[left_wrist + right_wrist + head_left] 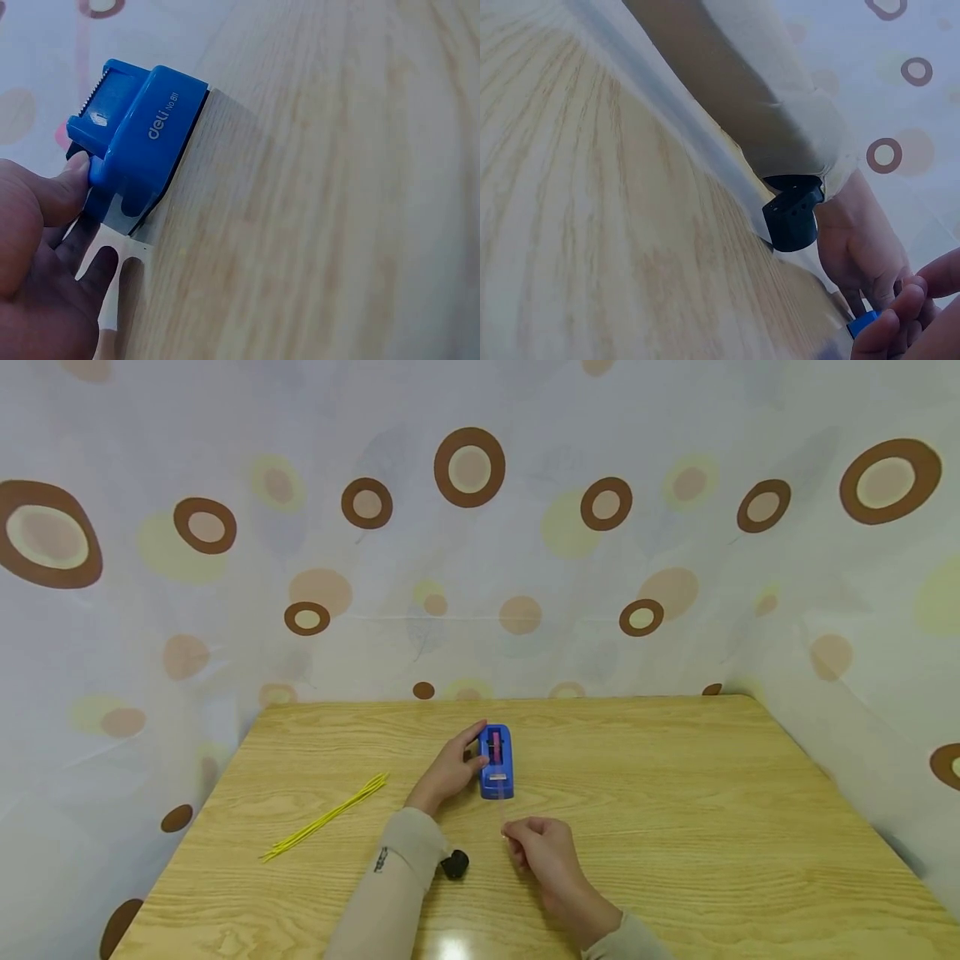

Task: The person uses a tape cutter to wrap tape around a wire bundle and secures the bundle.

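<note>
A blue tape dispenser [497, 787] with a pink roll inside stands on the table, its toothed cutter facing the person. My left hand [447, 768] grips it from the left; in the left wrist view the thumb [71, 184] lies against its side, with other fingers partly hidden behind. From the cutter end a thin clear strip of tape [502, 810] runs toward the person. Thumb and index finger of my right hand [551, 860] pinch the strip's near end. The right wrist view shows these pinching fingers [889, 322] close to the dispenser's blue corner [863, 324].
A bundle of thin yellow sticks or wires [326, 817] lies at the left of the wooden table [675, 793]. A black wrist camera [455, 864] sticks out from the left sleeve [408, 852]. A patterned sheet [517, 568] rises behind the table and along its sides.
</note>
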{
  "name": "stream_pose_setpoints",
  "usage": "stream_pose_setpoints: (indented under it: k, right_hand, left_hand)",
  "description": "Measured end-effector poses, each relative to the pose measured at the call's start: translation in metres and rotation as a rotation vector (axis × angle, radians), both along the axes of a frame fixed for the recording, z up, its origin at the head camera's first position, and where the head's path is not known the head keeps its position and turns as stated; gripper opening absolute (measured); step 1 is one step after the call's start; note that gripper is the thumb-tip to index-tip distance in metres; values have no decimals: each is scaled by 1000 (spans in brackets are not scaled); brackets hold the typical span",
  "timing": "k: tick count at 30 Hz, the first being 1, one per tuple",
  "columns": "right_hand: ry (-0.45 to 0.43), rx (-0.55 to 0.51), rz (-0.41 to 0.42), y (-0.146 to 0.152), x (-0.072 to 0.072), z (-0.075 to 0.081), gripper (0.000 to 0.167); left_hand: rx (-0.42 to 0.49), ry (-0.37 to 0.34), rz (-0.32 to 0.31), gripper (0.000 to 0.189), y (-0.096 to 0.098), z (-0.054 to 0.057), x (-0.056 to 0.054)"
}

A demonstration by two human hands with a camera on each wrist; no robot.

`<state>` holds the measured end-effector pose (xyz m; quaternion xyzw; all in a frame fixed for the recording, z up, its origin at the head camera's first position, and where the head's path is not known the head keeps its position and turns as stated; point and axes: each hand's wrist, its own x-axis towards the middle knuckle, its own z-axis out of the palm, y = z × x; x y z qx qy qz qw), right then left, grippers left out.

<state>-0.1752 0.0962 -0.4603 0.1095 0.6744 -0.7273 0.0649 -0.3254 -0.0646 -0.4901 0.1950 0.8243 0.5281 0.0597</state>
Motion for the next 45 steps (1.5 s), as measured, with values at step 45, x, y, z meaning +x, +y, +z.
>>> stream_pose_setpoints:
  k: [45]
  right_hand:
    - [46, 42, 32, 2, 5, -15, 17]
  left_hand:
    - [-39, 78, 58, 52, -9, 22, 25]
